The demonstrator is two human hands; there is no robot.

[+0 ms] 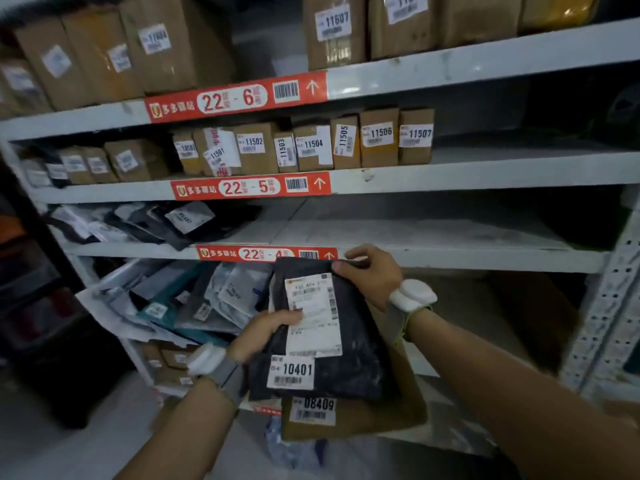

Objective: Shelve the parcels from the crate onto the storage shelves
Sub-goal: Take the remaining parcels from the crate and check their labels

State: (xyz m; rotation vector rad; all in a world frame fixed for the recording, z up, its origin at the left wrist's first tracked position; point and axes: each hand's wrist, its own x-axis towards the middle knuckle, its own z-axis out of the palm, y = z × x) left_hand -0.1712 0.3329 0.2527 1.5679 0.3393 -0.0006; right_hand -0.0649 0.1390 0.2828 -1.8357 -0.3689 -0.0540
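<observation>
Metal storage shelves (485, 174) fill the view, each tier fronted by a red strip giving its row number. Cardboard boxes (379, 136) stand upright side by side on the upper tiers, their numbered stickers facing outward so they can be read from the aisle. Soft mailer bags (187, 220) lie flat and overlapping on the tier above the strip marked 22-4 (266, 253), and more of them (207, 299) are heaped on the tier below; the right part of the 22-4 tier holds nothing.

A black parcel bag (353, 362) is held in front of that strip, face up, so its shipping label and its sticker 10401 (292, 372) can be checked against the row number. A brown box (381, 417) stickered 08409 lies directly under the bag; what supports it cannot be told.

Left hand (263, 334): grips the bag's left edge, thumb on top, fingers underneath. Right hand (370, 275): pinches the bag's upper right corner, probably to steady and steer it. Each wrist carries a white band (414, 294). No crate is in view. The bag likely goes onto the free stretch of the 22-4 tier.
</observation>
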